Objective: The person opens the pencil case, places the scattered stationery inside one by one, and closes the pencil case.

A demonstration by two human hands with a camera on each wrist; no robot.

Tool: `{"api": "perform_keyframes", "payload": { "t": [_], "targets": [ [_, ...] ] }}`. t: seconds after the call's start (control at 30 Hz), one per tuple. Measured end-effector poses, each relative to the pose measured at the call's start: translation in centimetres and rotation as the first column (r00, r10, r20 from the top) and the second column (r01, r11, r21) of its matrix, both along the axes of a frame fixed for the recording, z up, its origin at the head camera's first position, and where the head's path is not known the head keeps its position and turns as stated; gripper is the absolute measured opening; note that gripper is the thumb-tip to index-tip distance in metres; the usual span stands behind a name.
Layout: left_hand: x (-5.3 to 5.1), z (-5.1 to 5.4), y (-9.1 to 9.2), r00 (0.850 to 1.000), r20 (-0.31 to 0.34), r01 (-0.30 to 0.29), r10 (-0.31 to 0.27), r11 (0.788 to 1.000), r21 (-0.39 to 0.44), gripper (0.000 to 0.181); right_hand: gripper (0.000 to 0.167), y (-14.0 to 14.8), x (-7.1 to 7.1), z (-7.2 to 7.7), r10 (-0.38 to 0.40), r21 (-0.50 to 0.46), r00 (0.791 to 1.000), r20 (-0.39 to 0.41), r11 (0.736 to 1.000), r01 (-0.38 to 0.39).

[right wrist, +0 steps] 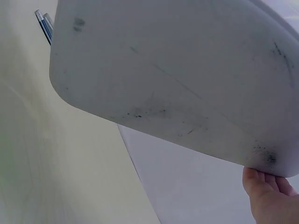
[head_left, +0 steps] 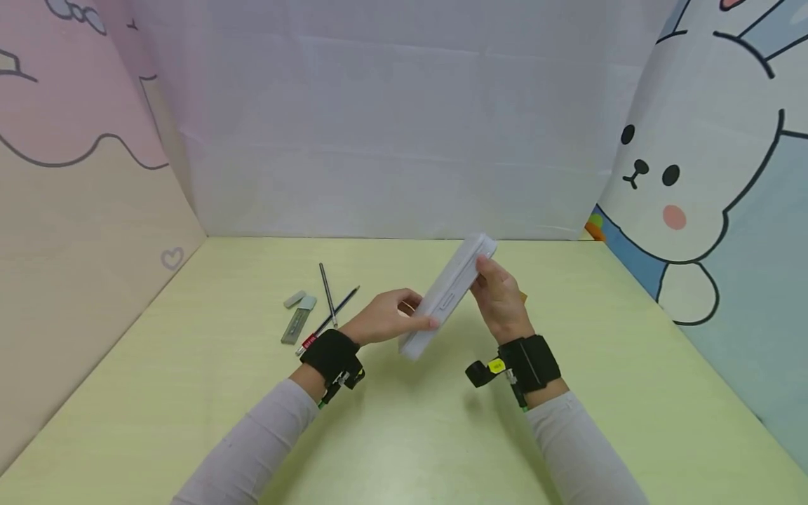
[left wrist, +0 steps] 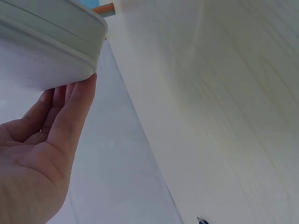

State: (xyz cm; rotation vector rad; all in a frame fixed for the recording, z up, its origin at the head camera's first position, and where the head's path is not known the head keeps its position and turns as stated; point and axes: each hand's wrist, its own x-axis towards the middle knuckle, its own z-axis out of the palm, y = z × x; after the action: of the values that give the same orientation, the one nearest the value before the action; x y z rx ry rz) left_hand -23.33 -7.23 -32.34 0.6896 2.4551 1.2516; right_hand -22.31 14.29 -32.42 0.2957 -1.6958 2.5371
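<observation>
A long white case (head_left: pixel 449 287) is held tilted above the table between both hands, its lid closed. My left hand (head_left: pixel 386 317) grips its lower left end, thumb on the near face; in the left wrist view the fingers reach under the case (left wrist: pixel 51 51). My right hand (head_left: pixel 501 298) holds the upper right end with thumb and fingers. The right wrist view shows the case's smudged underside (right wrist: pixel 173 84), with the right hand (right wrist: pixel 271 196) at its edge.
Left of the hands on the table (head_left: pixel 404 435) lie two crossed pencils (head_left: pixel 327 287), a small eraser (head_left: pixel 294 299) and a grey lead case (head_left: pixel 298 322). Something orange (head_left: pixel 523 297) shows behind the right hand. A white backdrop (head_left: pixel 404 140) stands at the far edge.
</observation>
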Motion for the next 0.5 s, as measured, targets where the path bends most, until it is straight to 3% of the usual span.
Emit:
{"api": "perform_keyframes", "payload": {
  "t": [0.27, 0.5],
  "targets": [
    [0.02, 0.13, -0.25, 0.997, 0.002, 0.083, -0.083, 0.997, 0.008, 0.057, 0.017, -0.09, 0.00, 0.08, -0.076, -0.058, 0.996, 0.038, 0.995, 0.078],
    [0.36, -0.47, -0.41, 0.992, 0.050, 0.115, -0.119, 0.991, 0.064, 0.059, 0.017, -0.17, 0.05, -0.32, -0.077, -0.087, 0.993, 0.087, 0.993, 0.085]
  ]
}}
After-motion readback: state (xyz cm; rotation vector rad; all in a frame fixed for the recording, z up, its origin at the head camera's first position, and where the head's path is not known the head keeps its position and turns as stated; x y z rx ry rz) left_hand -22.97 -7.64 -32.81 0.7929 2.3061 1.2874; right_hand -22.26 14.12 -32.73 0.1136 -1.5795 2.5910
